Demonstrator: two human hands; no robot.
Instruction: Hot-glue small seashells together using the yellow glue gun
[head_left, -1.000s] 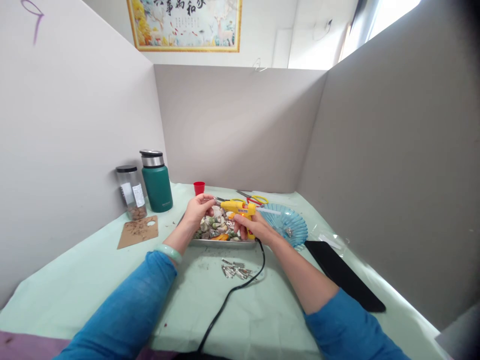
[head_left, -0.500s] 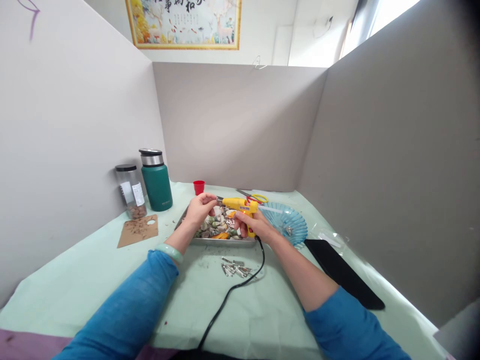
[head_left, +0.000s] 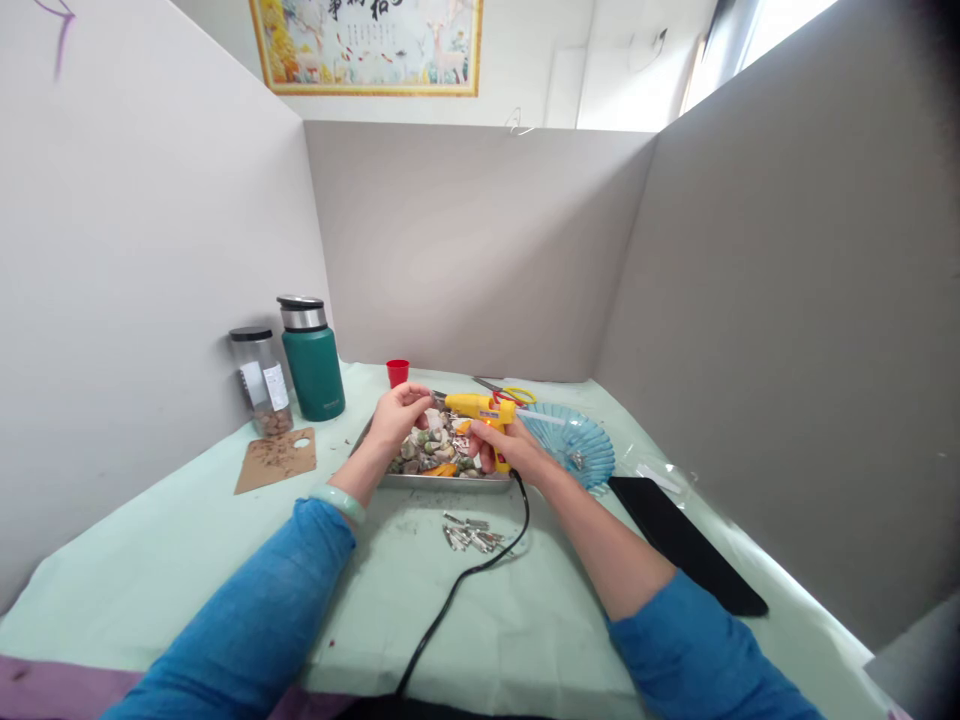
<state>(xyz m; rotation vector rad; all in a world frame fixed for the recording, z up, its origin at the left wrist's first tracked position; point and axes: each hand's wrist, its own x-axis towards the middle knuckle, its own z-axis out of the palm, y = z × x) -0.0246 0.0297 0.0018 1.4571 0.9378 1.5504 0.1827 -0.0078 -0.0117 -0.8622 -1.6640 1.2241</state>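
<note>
Mostly yellow, the glue gun (head_left: 486, 409) bears an apparently translucent stick (head_left: 538, 416).

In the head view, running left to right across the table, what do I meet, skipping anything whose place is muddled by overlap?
Jar → green bottle → left hand → glue gun → blue plate → black slab.

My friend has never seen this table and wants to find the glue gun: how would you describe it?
On the pale green table cover, find the metal tray near the middle. Over it, the right hand grips the glue gun. Unlike the yellow-handled scissors behind, it is a yellow pistol shape trailing a black cord.
</note>
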